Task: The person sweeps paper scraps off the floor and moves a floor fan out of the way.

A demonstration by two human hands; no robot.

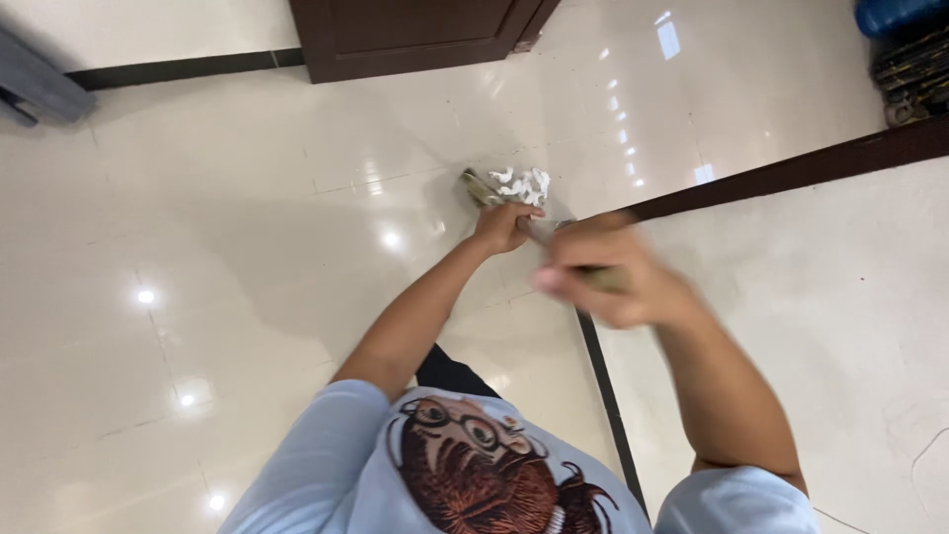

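Now | both hands closed on mop handle | left hand nearer mop head, at 12 o'clock | right hand behind | axis 11-to-5

Dark wooden door, blue container

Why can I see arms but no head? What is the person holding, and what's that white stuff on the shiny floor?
The camera sits on the person's head and looks down, so you see only their light blue shirt and two arms. The left hand grips a mop handle lower down, near the floor. The right hand, blurry from moving, grips the same handle higher up. The white stuff is the stringy mop head resting on the glossy cream floor tiles. A dark wooden door stands beyond.
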